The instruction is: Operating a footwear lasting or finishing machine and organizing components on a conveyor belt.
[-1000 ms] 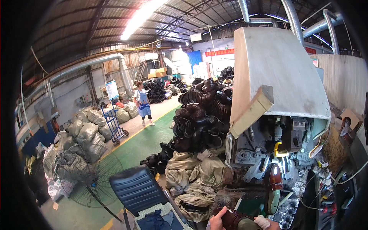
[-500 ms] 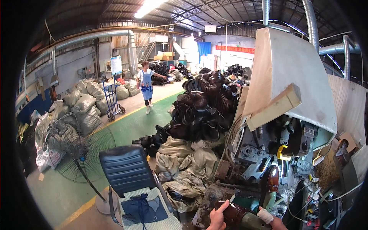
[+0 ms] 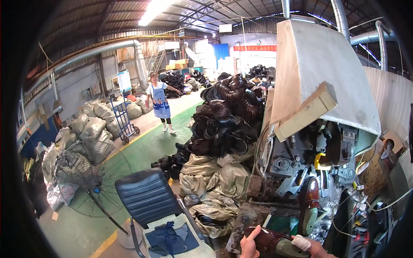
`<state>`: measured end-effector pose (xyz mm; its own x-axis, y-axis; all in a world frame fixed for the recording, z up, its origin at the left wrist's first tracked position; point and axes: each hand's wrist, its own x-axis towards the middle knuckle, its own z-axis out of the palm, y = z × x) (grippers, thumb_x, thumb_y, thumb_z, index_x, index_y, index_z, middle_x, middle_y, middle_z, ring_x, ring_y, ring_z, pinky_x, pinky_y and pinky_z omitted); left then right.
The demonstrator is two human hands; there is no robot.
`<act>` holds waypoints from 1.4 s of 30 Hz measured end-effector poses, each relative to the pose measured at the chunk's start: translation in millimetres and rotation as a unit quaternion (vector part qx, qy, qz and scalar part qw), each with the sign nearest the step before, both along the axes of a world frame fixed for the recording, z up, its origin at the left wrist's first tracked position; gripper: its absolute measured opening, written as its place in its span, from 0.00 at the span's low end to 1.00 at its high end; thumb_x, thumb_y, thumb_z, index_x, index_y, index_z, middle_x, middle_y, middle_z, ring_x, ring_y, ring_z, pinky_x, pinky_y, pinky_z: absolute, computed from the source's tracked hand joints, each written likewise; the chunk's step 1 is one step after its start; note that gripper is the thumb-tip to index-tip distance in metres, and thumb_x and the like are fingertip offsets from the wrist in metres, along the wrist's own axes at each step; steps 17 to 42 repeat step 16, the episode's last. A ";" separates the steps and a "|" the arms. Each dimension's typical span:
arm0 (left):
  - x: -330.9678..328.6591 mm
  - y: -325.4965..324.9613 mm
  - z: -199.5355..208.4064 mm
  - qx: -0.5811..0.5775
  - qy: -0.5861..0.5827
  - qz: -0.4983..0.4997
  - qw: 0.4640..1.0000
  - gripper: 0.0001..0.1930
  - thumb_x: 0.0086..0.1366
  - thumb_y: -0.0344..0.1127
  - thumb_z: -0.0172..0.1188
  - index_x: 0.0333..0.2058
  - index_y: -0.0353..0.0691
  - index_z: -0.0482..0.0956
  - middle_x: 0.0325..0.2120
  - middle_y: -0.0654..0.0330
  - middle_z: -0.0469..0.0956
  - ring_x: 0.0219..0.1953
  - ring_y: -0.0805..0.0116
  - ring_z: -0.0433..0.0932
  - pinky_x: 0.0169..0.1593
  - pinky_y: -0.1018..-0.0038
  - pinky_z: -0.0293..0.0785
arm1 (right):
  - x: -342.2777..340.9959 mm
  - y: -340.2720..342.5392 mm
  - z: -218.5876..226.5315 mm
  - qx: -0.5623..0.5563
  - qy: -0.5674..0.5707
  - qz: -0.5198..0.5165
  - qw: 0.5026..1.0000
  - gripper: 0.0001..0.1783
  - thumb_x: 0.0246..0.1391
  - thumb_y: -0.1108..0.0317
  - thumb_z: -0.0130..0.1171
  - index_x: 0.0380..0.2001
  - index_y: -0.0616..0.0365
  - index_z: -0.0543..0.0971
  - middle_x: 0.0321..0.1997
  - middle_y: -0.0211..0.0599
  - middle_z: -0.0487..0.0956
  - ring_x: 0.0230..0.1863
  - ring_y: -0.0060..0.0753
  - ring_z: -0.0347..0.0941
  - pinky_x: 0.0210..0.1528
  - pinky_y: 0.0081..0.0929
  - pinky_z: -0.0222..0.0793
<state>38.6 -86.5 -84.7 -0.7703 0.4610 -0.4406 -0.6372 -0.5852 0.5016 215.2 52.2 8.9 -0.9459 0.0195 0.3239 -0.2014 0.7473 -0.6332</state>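
Note:
Near the lower edge, a glossy dark brown-red leather shoe (image 3: pixel 267 239) sits on a grey-green shoe last (image 3: pixel 289 249), held between my hands. My left hand (image 3: pixel 249 245) closes round the toe end, its thumb raised along the side. At the other end, my right hand (image 3: pixel 317 248) grips the last, with a white wrapping round a finger. Part of both hands lies below the picture's edge. Just beyond them a second brown-red shoe (image 3: pixel 311 192) on a similar last (image 3: pixel 307 222) rests in the machine (image 3: pixel 284 164), toe pointing away.
A pale machine hood (image 3: pixel 327 73) with a wooden beam (image 3: pixel 306 112) overhangs the right side. Left of it are beige sacks (image 3: pixel 232 176) and a heap of black shoe parts (image 3: pixel 228 112). A chair (image 3: pixel 144 195) and fan (image 3: pixel 97 189) stand left; an aproned person (image 3: pixel 160 101) walks beyond.
The view has shifted slightly. The person in the aisle has come closer and turned more toward me. My hands still hold the shoe, with little visible change in grip.

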 end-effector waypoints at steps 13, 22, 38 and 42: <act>-0.6 -8.7 2.1 0.014 -0.003 0.003 1.000 0.07 0.64 0.34 0.68 0.34 0.37 0.83 0.29 0.59 0.83 0.31 0.65 0.84 0.37 0.71 0.82 | 1.4 -10.8 5.0 0.004 0.009 -0.005 1.000 0.41 0.41 0.64 0.78 0.59 0.66 0.73 0.60 0.57 0.76 0.62 0.57 0.72 0.67 0.41 0.64; 0.4 -7.5 -6.3 0.012 0.001 0.009 1.000 0.07 0.64 0.34 0.68 0.34 0.37 0.83 0.29 0.59 0.83 0.31 0.65 0.84 0.38 0.71 0.82 | 2.9 -11.2 3.8 0.007 0.011 -0.002 1.000 0.42 0.42 0.64 0.77 0.60 0.65 0.73 0.61 0.56 0.75 0.63 0.57 0.72 0.67 0.41 0.65; 0.4 -7.5 -6.3 0.012 0.001 0.009 1.000 0.07 0.64 0.34 0.68 0.34 0.37 0.83 0.29 0.59 0.83 0.31 0.65 0.84 0.38 0.71 0.82 | 2.9 -11.2 3.8 0.007 0.011 -0.002 1.000 0.42 0.42 0.64 0.77 0.60 0.65 0.73 0.61 0.56 0.75 0.63 0.57 0.72 0.67 0.41 0.65; 0.4 -7.5 -6.3 0.012 0.001 0.009 1.000 0.07 0.64 0.34 0.68 0.34 0.37 0.83 0.29 0.59 0.83 0.31 0.65 0.84 0.38 0.71 0.82 | 2.9 -11.2 3.8 0.007 0.011 -0.002 1.000 0.42 0.42 0.64 0.77 0.60 0.65 0.73 0.61 0.56 0.75 0.63 0.57 0.72 0.67 0.41 0.65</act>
